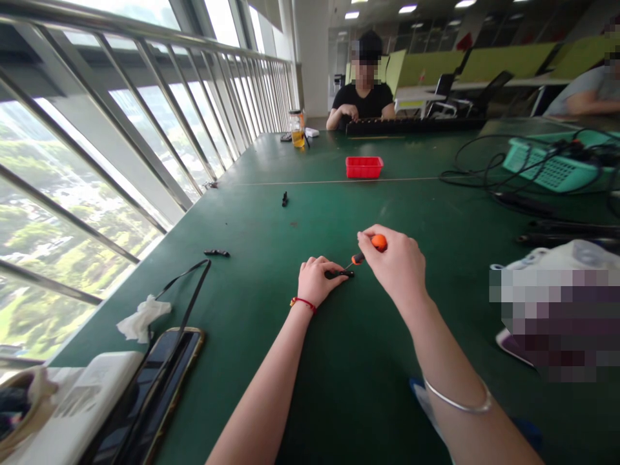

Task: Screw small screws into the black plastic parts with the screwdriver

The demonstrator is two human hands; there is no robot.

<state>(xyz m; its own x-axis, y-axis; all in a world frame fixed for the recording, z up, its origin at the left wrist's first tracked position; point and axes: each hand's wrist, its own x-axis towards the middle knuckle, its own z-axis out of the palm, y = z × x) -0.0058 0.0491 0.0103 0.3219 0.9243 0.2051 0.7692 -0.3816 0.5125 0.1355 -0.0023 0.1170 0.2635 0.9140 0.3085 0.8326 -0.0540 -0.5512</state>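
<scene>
My right hand (400, 261) is closed round the handle of a screwdriver (358, 258) with an orange and black grip. The thin shaft slants down to the left towards a small black part (345, 274) lying on the green table (261, 361). With its fingers closed, my left hand (317, 278) pins that black part against the tabletop. Whether the screwdriver's tip touches the part is too small to make out. Two other small black parts lie further off: one (285, 199) beyond my left hand, another (217, 253) to the left.
A red tray (364, 168) stands mid-table. At right are a teal basket (542, 165) with cables and a white bag (557, 278). A phone (169, 381), a white power strip (92, 400) and crumpled tissue (144, 318) lie left. A person (363, 97) sits opposite, near a jar (297, 129).
</scene>
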